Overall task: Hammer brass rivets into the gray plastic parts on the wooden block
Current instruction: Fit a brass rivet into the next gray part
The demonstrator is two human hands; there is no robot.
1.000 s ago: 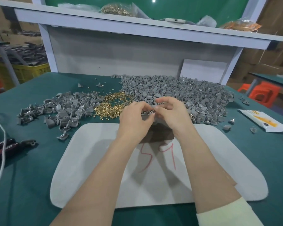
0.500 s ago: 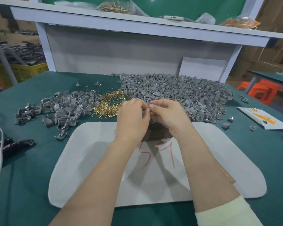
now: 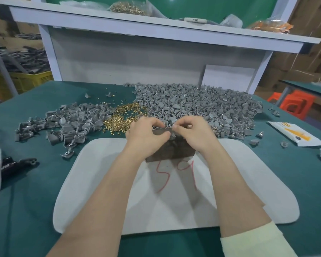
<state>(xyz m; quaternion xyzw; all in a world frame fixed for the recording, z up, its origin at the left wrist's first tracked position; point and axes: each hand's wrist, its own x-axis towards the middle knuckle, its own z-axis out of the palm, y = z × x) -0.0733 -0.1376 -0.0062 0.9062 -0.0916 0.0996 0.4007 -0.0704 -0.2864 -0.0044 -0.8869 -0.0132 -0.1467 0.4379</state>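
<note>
Hands are close together above the wooden block [image 3: 171, 152], which stands at the far edge of the white mat [image 3: 174, 210] in the middle of the table [image 3: 35, 210]. The left hand [image 3: 146, 135] curls over the block's top with its thumb laid across a gray part [image 3: 160, 132]. The right hand [image 3: 195, 132] pinches at the same part with thumb and forefinger. Whether a rivet sits between those fingertips is too small to tell.

Over the last second the hands have kept their place at the block, fingertips working together. What differs is small: they now sit a little lower and closer on the block's top, and more of its dark near face shows below the wrists. I read that as the part being settled onto the block, with a rivet perhaps being seated. No hammer is in either hand, so the striking step has not begun.

Supplies lie along the table's far side. The brass rivets [image 3: 127, 116] are heaped just beyond the left hand. The large heap of gray parts [image 3: 202, 106] lies behind the right hand, and a smaller heap [image 3: 69, 123] spreads toward the left edge. Dark-handled tools [image 3: 2, 165] rest at the left edge, and I cannot tell what kind they are.
</note>
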